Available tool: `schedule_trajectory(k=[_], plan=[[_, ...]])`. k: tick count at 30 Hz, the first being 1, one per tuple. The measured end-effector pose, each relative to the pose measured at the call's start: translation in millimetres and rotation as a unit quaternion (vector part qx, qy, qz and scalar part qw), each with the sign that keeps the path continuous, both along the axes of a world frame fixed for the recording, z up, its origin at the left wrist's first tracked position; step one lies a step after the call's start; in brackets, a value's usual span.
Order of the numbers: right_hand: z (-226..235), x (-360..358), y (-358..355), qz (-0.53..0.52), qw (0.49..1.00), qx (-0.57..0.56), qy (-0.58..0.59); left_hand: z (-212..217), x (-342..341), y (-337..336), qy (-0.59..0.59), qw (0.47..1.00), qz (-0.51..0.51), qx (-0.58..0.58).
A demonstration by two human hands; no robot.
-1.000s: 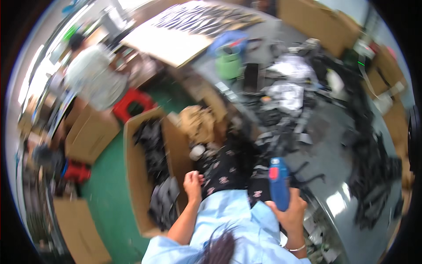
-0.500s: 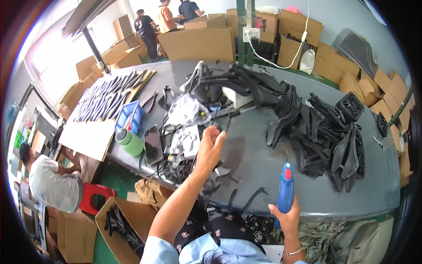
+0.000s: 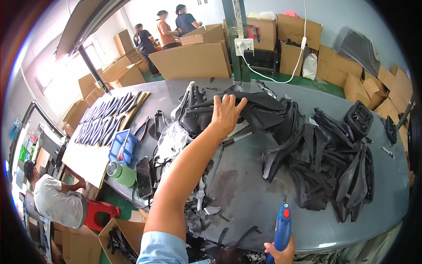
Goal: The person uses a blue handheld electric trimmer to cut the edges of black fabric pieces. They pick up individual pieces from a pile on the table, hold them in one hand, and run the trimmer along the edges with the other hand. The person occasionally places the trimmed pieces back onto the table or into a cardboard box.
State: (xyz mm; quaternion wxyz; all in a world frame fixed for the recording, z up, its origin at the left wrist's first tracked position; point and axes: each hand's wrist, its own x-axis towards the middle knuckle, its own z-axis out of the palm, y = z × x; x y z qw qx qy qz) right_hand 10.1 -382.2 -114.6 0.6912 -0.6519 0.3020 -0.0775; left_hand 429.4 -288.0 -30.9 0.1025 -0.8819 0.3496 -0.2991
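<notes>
My left hand point(image 3: 226, 115) stretches to the far middle of the table, fingers spread over a long black plastic part point(image 3: 263, 101) in a heap. It seems to touch the heap; no part is visibly gripped. In my right hand point(image 3: 283, 253), at the lower edge, is a blue handheld power tool point(image 3: 282, 229) with a red button and a thin metal bit pointing away from me. More curved black plastic parts point(image 3: 351, 180) are heaped to the right. A crumpled clear plastic bag point(image 3: 171, 138) lies left of my left forearm.
A phone point(image 3: 143, 176), a green lidded cup point(image 3: 123, 174) and a blue bin point(image 3: 127, 149) stand at the left. Beyond them, several black parts lie in rows on a board point(image 3: 83, 163). Cartons point(image 3: 189, 61) surround the table. One person sits at left; several stand behind.
My left hand has moved away from me, over the heap at the far middle. My right hand and the blue tool sit lower in the picture. The view has shifted slightly.
</notes>
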Motion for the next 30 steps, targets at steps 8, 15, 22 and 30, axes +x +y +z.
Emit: schedule_trajectory(k=[8, 15, 22, 30], plan=[[9, 3, -1, 0.009, 1.000, -0.011, 0.009, -4, -11, 15, -0.024, 0.996, -0.084, -0.031], [-6, 0, -1, -0.007, 0.999, -0.046, 0.015, 16, -75, 20, -0.045, 0.961, -0.207, -0.177], [-13, 3, -3, 0.009, 1.000, -0.001, 0.015, -27, -170, 36, 0.245, 0.944, -0.130, -0.181], [-13, 2, -3, -0.001, 1.000, 0.008, 0.009, 7, -137, 52, 0.439, 0.758, -0.082, -0.476]])
